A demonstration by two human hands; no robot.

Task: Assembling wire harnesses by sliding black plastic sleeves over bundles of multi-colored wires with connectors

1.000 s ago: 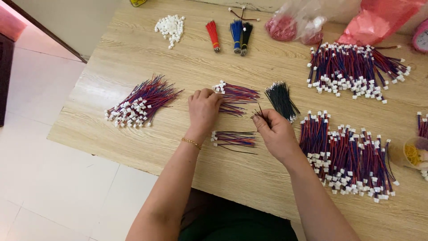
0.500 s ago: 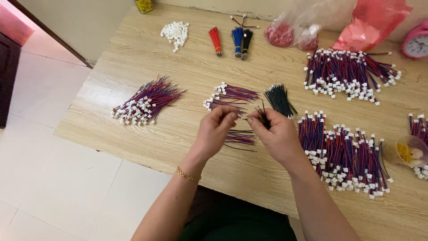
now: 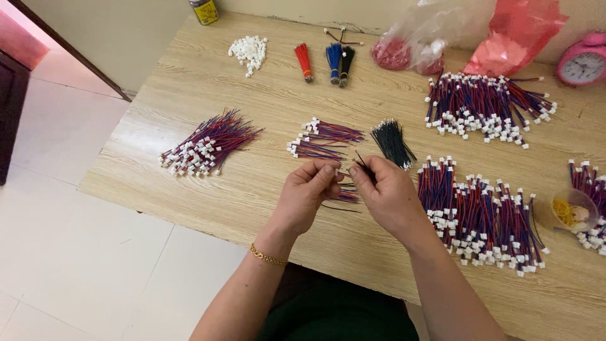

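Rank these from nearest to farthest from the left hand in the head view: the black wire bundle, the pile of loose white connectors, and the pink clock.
From the left hand:
1. Black wire bundle, just up and to the right, mid-table.
2. Pile of loose white connectors, at the far edge, up and to the left.
3. Pink clock, far right corner.

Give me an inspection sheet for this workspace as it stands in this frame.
Surface: wooden table, light grain.
Job's things: small wire bundle between both hands; thin black wire at the right hand's fingertips.
Clutter: piles of red-blue wires with white connectors, loose white connectors, black wire bunch, plastic bags, pink clock, small cup.
Grippers: left hand and right hand pinching wires.
Cables: nothing seen beyond the work wires.
Surroundings: pale tiled floor.
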